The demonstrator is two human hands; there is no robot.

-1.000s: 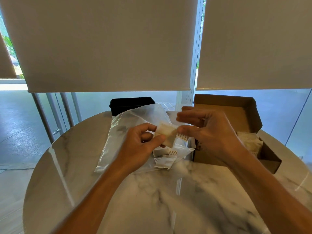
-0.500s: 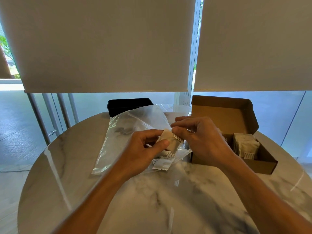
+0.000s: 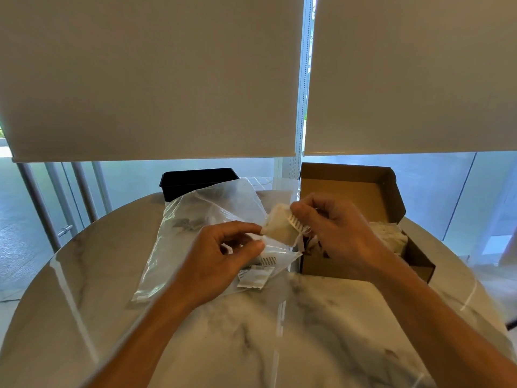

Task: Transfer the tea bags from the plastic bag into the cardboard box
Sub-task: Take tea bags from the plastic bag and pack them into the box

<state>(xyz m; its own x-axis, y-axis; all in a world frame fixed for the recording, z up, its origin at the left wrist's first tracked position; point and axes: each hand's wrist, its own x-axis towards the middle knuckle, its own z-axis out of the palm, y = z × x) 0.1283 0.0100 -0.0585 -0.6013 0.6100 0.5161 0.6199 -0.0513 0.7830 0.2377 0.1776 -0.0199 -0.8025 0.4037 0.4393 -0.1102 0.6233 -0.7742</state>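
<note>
A pale tea bag (image 3: 279, 226) hangs in the air between my hands, above the mouth of the clear plastic bag (image 3: 207, 219). My right hand (image 3: 333, 231) pinches its upper right corner by the printed tag. My left hand (image 3: 221, 261) pinches its lower left corner with thumb and forefinger. More tea bags (image 3: 256, 277) lie inside the plastic bag near its opening. The open cardboard box (image 3: 361, 191) stands to the right, lid up, with several tea bags (image 3: 389, 236) packed inside, partly hidden behind my right hand.
A round marble table (image 3: 307, 331) carries everything. A black tray (image 3: 195, 180) sits at the far edge behind the plastic bag. Roller blinds and glass panes rise behind the table.
Both hands have lifted the tea bag a little higher and to the right, toward the box; my left hand's grip has slid to the bag's lower left corner.
</note>
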